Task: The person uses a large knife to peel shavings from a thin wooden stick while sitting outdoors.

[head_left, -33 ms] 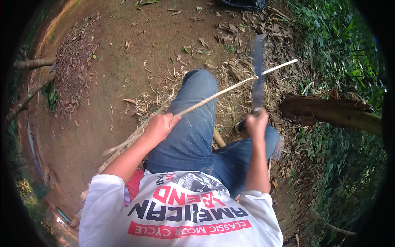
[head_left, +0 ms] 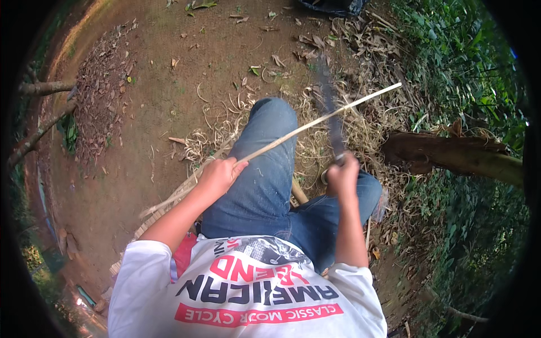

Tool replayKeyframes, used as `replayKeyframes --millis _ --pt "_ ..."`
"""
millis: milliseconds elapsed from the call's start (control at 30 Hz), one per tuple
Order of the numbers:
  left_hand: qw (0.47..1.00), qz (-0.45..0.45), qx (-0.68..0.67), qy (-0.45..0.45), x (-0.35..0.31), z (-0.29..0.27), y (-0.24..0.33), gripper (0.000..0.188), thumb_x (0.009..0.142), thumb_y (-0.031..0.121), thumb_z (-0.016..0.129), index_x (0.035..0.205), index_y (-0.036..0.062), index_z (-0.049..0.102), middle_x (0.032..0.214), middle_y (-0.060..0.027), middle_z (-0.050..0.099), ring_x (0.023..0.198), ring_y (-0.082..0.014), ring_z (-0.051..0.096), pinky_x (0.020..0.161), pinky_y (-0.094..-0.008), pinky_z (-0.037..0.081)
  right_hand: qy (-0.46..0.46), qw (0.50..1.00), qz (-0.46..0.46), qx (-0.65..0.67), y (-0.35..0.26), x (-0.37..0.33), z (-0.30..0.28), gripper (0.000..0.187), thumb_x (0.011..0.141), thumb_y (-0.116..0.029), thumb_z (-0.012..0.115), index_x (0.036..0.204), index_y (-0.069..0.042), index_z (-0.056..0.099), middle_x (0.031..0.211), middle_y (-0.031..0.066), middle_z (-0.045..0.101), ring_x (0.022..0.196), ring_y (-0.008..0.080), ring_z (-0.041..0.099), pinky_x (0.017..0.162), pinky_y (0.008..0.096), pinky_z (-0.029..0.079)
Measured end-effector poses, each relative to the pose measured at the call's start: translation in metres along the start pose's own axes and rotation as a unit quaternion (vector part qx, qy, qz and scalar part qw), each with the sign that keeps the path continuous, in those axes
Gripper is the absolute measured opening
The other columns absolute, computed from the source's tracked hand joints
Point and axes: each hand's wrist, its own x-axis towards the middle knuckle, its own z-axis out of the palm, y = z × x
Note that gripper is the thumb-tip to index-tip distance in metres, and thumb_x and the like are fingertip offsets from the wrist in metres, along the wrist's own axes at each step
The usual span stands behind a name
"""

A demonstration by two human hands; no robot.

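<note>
A long pale strip (head_left: 298,131), bamboo by its look, slants up to the right across my bent left knee. My left hand (head_left: 221,174) is closed around it beside the thigh. Part of it trails behind that hand to the lower left, near other pale strips. In my right hand (head_left: 344,173) is the handle of a long knife (head_left: 332,127), gripped above my other leg. Its dark blade, smeared by motion, points away from me and crosses the strip beyond the knee. Whether the edge bites into the strip, I cannot tell.
Curled pale shavings (head_left: 315,143) litter the soil around my knees. A thick brown log (head_left: 451,152) lies to the right, by green plants (head_left: 451,42). A black bag-like thing (head_left: 338,5) sits at the far edge. Branches (head_left: 42,132) stick in from the left.
The knife and my right hand have shifted left along the strip, and the blade now leans further left. The strip's far end has dipped slightly. My left hand keeps its hold.
</note>
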Motion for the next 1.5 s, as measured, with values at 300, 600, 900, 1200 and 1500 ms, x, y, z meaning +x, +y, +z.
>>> replayKeyframes --millis 300,600,900,1200,1500 --pt "1.0 -0.015 -0.009 -0.016 -0.005 -0.002 0.004 0.049 0.095 0.044 0.053 0.073 -0.0001 0.06 0.064 -0.025 0.059 0.064 -0.0448 0.06 0.058 -0.0504 0.046 -0.009 0.967 0.195 0.161 -0.021 0.012 -0.004 0.016 0.068 0.006 0.056 0.084 0.004 0.059 0.069 0.0139 0.063 0.062 0.0209 0.061 0.059 0.036 0.047" --pt "1.0 -0.012 -0.014 -0.014 0.0 -0.005 0.005 0.052 0.094 0.046 0.053 0.074 -0.0006 0.062 0.066 -0.0247 0.061 0.065 -0.0441 0.061 0.06 -0.0505 0.049 -0.026 0.98 0.14 0.136 -0.008 0.01 0.006 0.014 0.069 0.004 0.058 0.083 0.004 0.058 0.067 0.0152 0.061 0.058 0.0219 0.059 0.056 0.0351 0.046" --pt "1.0 -0.014 -0.014 -0.01 -0.003 -0.003 0.0 0.055 0.094 0.049 0.051 0.073 -0.0007 0.062 0.066 -0.0254 0.061 0.067 -0.0447 0.061 0.061 -0.0506 0.048 -0.19 0.972 0.081 0.108 -0.028 -0.018 0.004 0.023 0.067 0.006 0.061 0.09 0.005 0.058 0.063 0.0129 0.06 0.053 0.0206 0.06 0.052 0.0332 0.048" --pt "0.999 -0.029 -0.019 -0.027 -0.005 -0.007 0.001 0.054 0.095 0.047 0.052 0.073 -0.0011 0.062 0.068 -0.0258 0.061 0.069 -0.0448 0.061 0.062 -0.0508 0.048 -0.257 0.902 0.216 0.271 -0.031 -0.025 0.007 0.017 0.07 0.007 0.06 0.083 0.001 0.051 0.06 0.005 0.053 0.044 0.0146 0.055 0.039 0.0292 0.044" --pt "0.999 -0.015 -0.018 -0.023 -0.005 -0.004 -0.001 0.053 0.095 0.047 0.052 0.075 -0.0008 0.063 0.068 -0.0251 0.061 0.068 -0.0449 0.061 0.062 -0.0504 0.048 -0.149 0.988 0.008 0.034 -0.024 -0.035 0.003 0.028 0.067 0.004 0.058 0.094 0.006 0.062 0.067 0.0169 0.063 0.061 0.0241 0.063 0.063 0.0375 0.05"
